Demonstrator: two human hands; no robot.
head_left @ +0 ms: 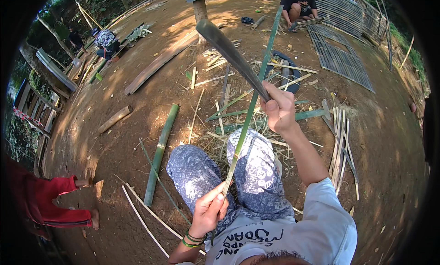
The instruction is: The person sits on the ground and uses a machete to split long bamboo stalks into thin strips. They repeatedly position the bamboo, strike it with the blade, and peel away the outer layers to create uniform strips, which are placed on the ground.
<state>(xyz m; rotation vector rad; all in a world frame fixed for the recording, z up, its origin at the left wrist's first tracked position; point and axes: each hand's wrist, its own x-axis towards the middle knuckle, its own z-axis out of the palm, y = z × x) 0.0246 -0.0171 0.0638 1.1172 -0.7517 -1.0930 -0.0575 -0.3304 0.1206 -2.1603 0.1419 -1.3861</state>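
Note:
My left hand (210, 211), low in front of my body, is closed round the near end of a long green bamboo strip (245, 129). The strip slants up and to the right, past my right hand. In my closed right hand (280, 110) is a machete (231, 56), its dark broad blade pointing up and to the left. The blade crosses close to the strip near my right hand; whether they touch I cannot tell. My patterned trouser knees (251, 157) lie beneath the strip.
A green bamboo pole (161, 150) lies left of my knees. Pale split strips (340, 146) are piled at right. A shorter bamboo piece (114, 119) and a long plank (160, 63) lie farther left. A person in red (59, 205) stands close at left; others sit farther off.

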